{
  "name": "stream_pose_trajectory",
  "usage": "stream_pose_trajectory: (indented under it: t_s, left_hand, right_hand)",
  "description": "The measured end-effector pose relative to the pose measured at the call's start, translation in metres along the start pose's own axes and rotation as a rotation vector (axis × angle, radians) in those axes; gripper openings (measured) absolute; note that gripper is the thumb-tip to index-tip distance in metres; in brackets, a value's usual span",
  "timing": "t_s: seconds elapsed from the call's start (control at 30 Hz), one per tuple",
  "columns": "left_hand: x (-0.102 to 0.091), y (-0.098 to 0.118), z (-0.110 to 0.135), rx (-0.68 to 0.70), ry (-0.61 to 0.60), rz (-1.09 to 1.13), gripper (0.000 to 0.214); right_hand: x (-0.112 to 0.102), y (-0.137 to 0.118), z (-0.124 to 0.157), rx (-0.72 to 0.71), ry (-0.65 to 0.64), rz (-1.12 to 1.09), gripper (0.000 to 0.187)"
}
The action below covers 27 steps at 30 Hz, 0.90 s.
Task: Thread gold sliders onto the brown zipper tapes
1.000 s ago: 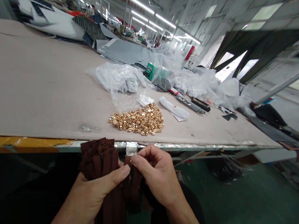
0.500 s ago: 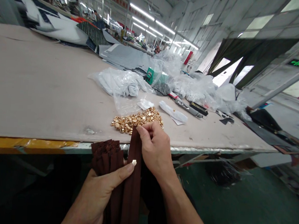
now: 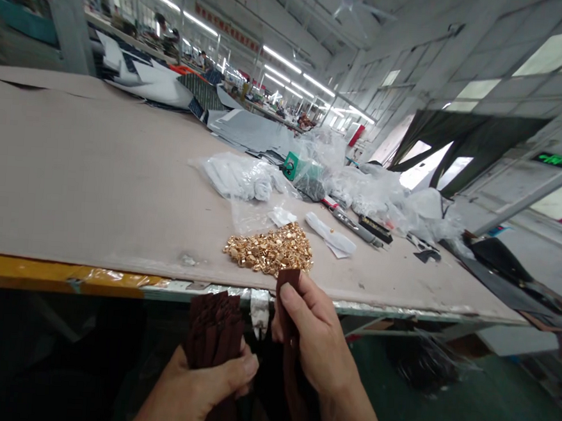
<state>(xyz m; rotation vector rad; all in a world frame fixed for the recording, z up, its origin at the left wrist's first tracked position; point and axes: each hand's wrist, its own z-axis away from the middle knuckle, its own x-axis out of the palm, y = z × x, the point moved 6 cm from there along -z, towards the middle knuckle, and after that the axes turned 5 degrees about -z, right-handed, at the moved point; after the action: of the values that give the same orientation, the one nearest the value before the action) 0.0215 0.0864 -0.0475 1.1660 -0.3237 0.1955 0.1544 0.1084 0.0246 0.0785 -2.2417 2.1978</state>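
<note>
My left hand (image 3: 214, 382) is closed round a thick bundle of dark brown fabric strips (image 3: 214, 328), whose ends stand up in a ruffled bunch. To its right, my right hand (image 3: 318, 335) pinches the top of a single brown fabric strip (image 3: 288, 285) between thumb and fingers. That strip hangs down in front of the table, apart from the bundle. Just beyond the right hand, a heap of small gold metal pieces (image 3: 273, 248) lies on the table near its front edge. Whether a gold piece is in either hand cannot be made out.
Behind the heap lie a clear plastic bag (image 3: 245, 176), a white paper roll (image 3: 330, 235), a grey pen-shaped tool (image 3: 357, 227) and a green box (image 3: 291, 166). More plastic bags (image 3: 383, 185) cover the back right. The table edge (image 3: 112, 282) runs before me, taped yellow at left.
My right hand has moved right and lower, drawing one strip away from the bundle. The gold piece seen at my left thumb is no longer visible there. The camera view has shifted.
</note>
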Motion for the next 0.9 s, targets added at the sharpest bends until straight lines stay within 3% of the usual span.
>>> stream_pose_trajectory:
  t_s: [0.1, 0.23, 0.33, 0.4, 0.57, 0.8, 0.9]
  left_hand:
    - [-0.005, -0.005, -0.002, -0.059, 0.062, 0.023, 0.023]
    - [-0.005, 0.000, -0.001, -0.053, 0.104, 0.080, 0.028]
    - [-0.006, 0.004, 0.001, -0.067, 0.120, 0.083, 0.028]
    - [-0.006, 0.004, 0.003, -0.106, 0.102, 0.089, 0.027]
    - [-0.006, 0.003, 0.006, -0.127, 0.017, 0.120, 0.026]
    - [-0.006, 0.001, 0.009, -0.182, -0.010, 0.089, 0.022]
    - [-0.006, 0.003, 0.010, -0.175, -0.024, 0.099, 0.021]
  right_hand:
    - [0.000, -0.013, -0.005, -0.063, 0.064, 0.200, 0.021]
    - [0.008, -0.031, -0.027, -0.205, 0.201, 0.818, 0.025]
    - [0.019, -0.030, -0.045, -0.213, 0.220, 1.179, 0.024]
    - [0.023, -0.028, -0.051, -0.185, 0.222, 1.299, 0.025]
    - [0.026, -0.029, -0.052, -0.169, 0.170, 1.350, 0.012]
    - [0.018, -0.035, -0.053, -0.192, 0.168, 1.249, 0.013]
    - [0.010, -0.035, -0.040, -0.207, 0.162, 1.168, 0.014]
